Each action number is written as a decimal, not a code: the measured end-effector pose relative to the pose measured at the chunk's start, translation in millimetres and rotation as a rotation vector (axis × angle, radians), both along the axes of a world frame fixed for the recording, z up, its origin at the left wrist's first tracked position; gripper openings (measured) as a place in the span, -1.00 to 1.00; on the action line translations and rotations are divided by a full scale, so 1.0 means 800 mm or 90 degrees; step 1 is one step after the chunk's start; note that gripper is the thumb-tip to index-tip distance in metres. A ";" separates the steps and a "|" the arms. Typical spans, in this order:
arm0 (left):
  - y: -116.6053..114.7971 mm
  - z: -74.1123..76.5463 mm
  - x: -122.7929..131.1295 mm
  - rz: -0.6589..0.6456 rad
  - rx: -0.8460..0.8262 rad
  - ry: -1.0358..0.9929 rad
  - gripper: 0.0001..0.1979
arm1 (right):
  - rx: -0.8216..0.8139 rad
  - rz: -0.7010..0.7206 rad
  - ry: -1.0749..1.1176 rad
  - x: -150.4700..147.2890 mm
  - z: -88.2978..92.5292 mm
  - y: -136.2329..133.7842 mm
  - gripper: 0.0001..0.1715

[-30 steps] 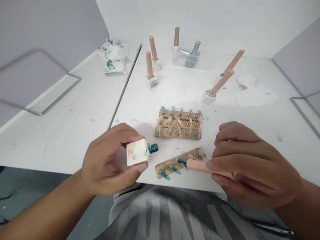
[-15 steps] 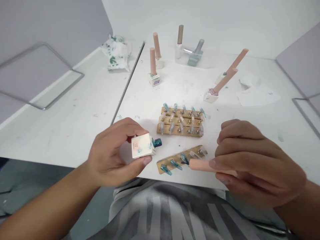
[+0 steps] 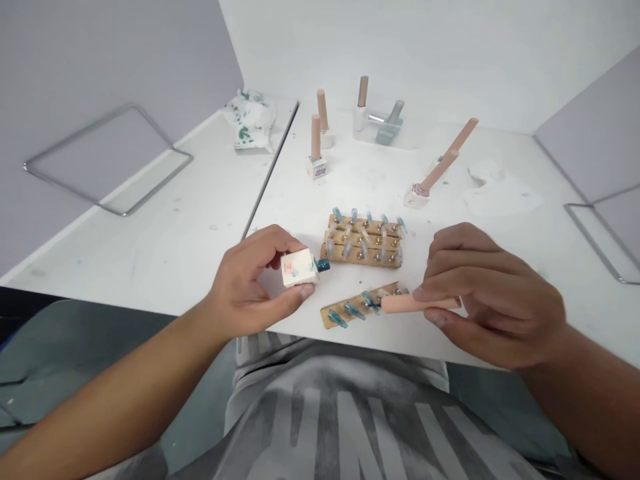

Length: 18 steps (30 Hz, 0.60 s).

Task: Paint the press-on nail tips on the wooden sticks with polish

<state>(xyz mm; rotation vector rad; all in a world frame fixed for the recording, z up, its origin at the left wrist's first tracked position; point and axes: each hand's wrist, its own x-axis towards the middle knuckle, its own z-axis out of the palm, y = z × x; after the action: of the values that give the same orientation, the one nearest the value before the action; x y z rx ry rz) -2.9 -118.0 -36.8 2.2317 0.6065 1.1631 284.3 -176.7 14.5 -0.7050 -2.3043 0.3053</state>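
Note:
Between thumb and fingers, my left hand (image 3: 260, 283) grips a white nail polish bottle (image 3: 299, 268) tipped sideways, its uncapped neck coated in dark teal and facing right. My right hand (image 3: 490, 293) pinches the peach handle of a nail polish brush (image 3: 410, 305). The bristles meet the third nail tip on a wooden nail tip stand (image 3: 333, 321) near the table's front edge. Teal colour covers the nail tips at its left end; those at the right look pale. Behind it, several rows of teal and pale nail tips stand on more wooden strips (image 3: 365, 255).
Peach-capped polish bottles stand at the left (image 3: 317, 167) and lean at the right (image 3: 417, 195). At the back, a clear tray (image 3: 407, 143) holds more bottles. Stained tissue (image 3: 253, 123) lies at the back left, white tissue (image 3: 500, 190) at the right. Wire frames (image 3: 125, 213) flank the table.
The camera view has shifted, so the table items sit slightly differently. Both hands still hold the bottle and the brush, and the brush tip stays at the third nail tip.

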 end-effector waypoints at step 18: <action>-0.002 0.003 0.001 0.021 -0.018 0.011 -0.82 | -0.020 0.050 -0.077 -0.011 0.011 0.002 -0.89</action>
<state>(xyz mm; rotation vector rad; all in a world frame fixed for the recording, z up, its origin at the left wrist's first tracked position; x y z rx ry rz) -1.9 -119.7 -34.6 2.2188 0.6650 1.1454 275.4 -174.8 23.0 -0.6664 -2.4510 0.3436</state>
